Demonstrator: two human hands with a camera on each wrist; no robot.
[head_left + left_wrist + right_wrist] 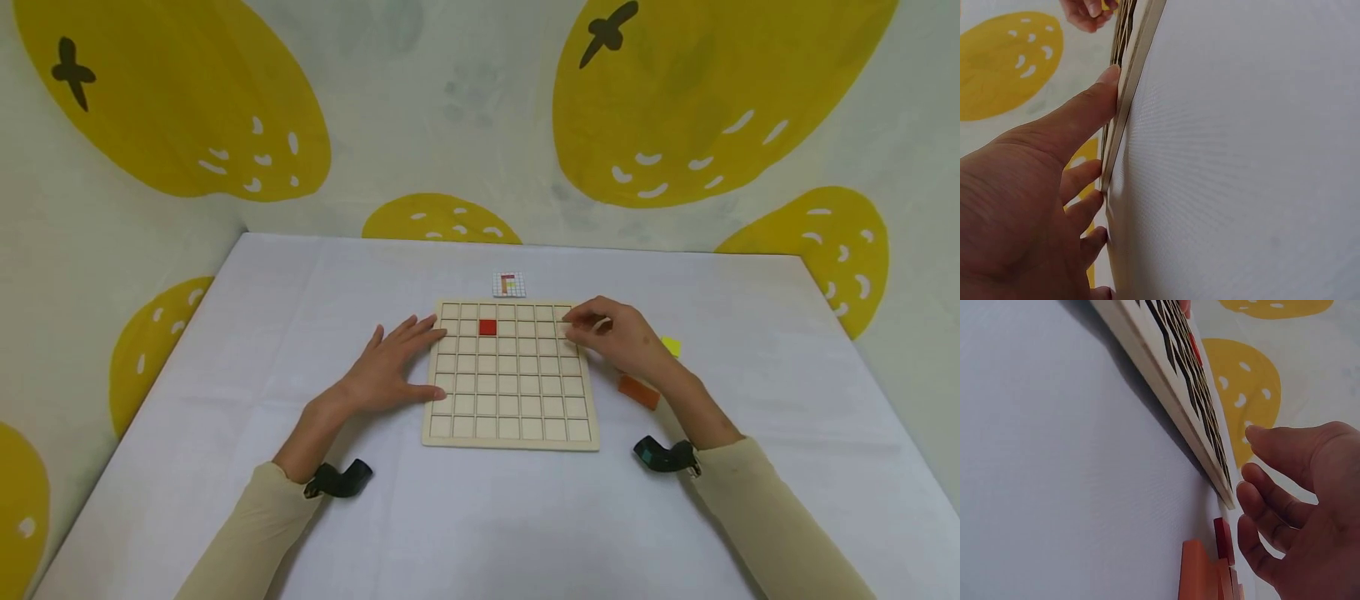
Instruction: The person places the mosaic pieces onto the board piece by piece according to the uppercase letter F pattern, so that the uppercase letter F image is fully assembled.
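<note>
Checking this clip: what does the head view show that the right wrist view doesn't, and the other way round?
Only the head view: the patterned card beyond the board, the board's whole grid, and both sleeves.

Only the right wrist view: the dark red piece off the board, and the palm side of the right hand.

Both: the board, the right hand, the red square on the board, and orange off it.

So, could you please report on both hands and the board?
Left hand touching grid board, left edge. Right hand empty, near right edge. One red tile on board. No obstruction seen.
</note>
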